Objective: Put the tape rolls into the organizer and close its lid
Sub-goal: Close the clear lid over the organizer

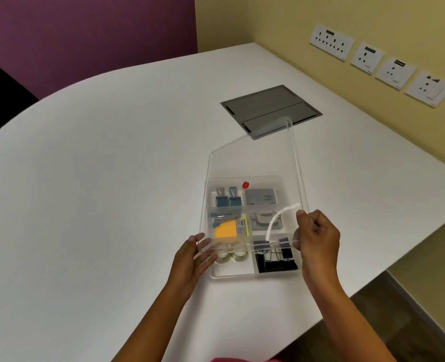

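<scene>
A clear plastic organizer (278, 180) with several compartments sits on the white table. Two clear tape rolls (233, 256) lie in its near-left compartment. I hold the clear lid (298, 163) tilted above the organizer, its far edge raised. My right hand (316, 237) pinches the lid's near-right corner. My left hand (194, 257) has its fingers spread along the lid's near-left edge, touching it. Other compartments hold binder clips, an orange sticky pad, staples and a red pin.
The white table (111, 178) has a curved left edge and a straight right edge close to the organizer. A grey cable hatch (271, 111) is set into it behind the lid. Wall sockets (367, 57) line the yellow wall on the right.
</scene>
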Available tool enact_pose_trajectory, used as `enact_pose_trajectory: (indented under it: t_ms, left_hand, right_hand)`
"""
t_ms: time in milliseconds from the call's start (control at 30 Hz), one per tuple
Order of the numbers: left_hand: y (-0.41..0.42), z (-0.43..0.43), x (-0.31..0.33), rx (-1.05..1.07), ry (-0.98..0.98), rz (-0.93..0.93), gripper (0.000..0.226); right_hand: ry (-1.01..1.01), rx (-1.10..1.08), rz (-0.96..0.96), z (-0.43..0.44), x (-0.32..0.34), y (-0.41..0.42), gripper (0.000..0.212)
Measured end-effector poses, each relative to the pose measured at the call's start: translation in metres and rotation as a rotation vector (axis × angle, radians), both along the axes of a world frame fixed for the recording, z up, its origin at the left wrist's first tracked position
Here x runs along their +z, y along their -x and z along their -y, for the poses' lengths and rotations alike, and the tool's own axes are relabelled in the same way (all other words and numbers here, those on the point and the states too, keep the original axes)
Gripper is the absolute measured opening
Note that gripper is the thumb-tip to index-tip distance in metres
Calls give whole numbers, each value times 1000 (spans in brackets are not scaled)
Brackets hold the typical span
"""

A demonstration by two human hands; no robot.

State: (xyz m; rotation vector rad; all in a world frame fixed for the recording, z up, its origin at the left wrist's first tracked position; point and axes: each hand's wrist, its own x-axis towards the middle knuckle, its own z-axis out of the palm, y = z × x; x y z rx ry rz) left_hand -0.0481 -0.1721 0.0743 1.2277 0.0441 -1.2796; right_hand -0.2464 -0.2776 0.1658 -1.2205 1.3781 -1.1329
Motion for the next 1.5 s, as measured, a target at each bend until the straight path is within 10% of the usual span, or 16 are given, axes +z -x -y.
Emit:
enact_pose_trajectory:
  t_ms: [533,1500]
  left_hand:
    - [31,-21,-31,-69,-322,570,12]
    - [19,-11,-47,-338,-393,313,17]
  right_hand:
    - [-253,-73,-455,-1,-108,49,30]
    - [-854,-19,-292,40,-115,61,29]
